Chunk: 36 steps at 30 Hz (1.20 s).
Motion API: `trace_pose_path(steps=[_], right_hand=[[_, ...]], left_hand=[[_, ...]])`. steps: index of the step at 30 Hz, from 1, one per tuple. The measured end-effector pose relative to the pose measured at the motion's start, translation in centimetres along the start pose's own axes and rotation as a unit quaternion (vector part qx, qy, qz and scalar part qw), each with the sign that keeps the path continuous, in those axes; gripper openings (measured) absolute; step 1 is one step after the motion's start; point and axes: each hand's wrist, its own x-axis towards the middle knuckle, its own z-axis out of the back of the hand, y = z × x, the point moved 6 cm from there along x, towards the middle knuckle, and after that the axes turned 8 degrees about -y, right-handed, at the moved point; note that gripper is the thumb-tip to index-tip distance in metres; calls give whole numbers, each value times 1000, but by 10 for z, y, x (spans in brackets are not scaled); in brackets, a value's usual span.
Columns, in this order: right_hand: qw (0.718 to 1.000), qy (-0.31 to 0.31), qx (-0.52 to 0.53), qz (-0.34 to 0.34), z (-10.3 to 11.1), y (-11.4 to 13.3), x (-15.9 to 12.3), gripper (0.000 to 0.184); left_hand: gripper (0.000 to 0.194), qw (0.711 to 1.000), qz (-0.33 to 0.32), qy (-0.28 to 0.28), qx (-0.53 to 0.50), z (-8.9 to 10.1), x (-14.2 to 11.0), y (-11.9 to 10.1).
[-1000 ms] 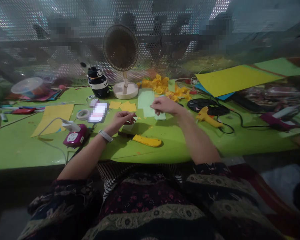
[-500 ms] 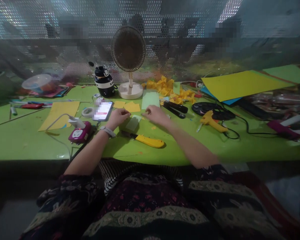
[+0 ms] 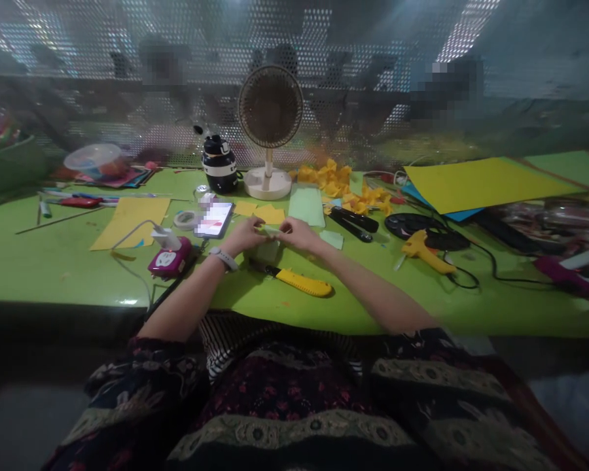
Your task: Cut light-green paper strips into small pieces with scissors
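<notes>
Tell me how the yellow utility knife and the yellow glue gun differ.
The utility knife is slim and nearly straight; the glue gun is angled between body and handle. The utility knife is cordless, the glue gun corded. The utility knife lies nearer the right hand than the glue gun does. Both have yellow handles and lie on the green tabletop.

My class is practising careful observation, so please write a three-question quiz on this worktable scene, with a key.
1. Which lies nearest the person's body? (a) phone (b) yellow-handled cutter (c) glue gun
2. True or false: the person's hands are far apart, at opposite ends of the table.
3. Fill in: just right of the dark bottle stands a ____.

Key:
1. b
2. False; left hand and right hand are close together.
3. fan
</notes>
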Motion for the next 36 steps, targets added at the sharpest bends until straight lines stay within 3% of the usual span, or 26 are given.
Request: trace_pose_path(steps=[5,8,14,19,22,24,27,30,32,36], right_hand=[[974,-15,226,-3,11,-3,3,39],[965,-40,258,21,18,-5,6,31],[968,-91,224,62,26,0,-1,7],[978,-120,77,150,36,10,-18,26],[952,-138,-30,271,41,19,-32,43],[926,-118,-76,351,36,24,-42,54],[905,-109,-78,405,28,27,-53,43],[914,-136,-25,383,26,27,-58,19],[929,-153,19,336,27,23,-58,12],[945,-204,115,226,37,11,-55,28]], left_hand=[[33,989,28,98,-111,-11,-9,-12],[34,980,26,126,-149,-14,-14,-18],[29,963,41,157,-216,-18,-21,-23],[30,948,89,132,-277,-20,-19,-18],[26,931,120,115,-327,-19,-14,-11],[22,917,123,119,-359,-20,-13,-9],[18,911,118,121,-376,-21,-15,-11],[16,915,108,123,-370,-22,-23,-17],[12,914,96,135,-370,-25,-29,-23],[16,913,85,155,-366,-31,-37,-28]])
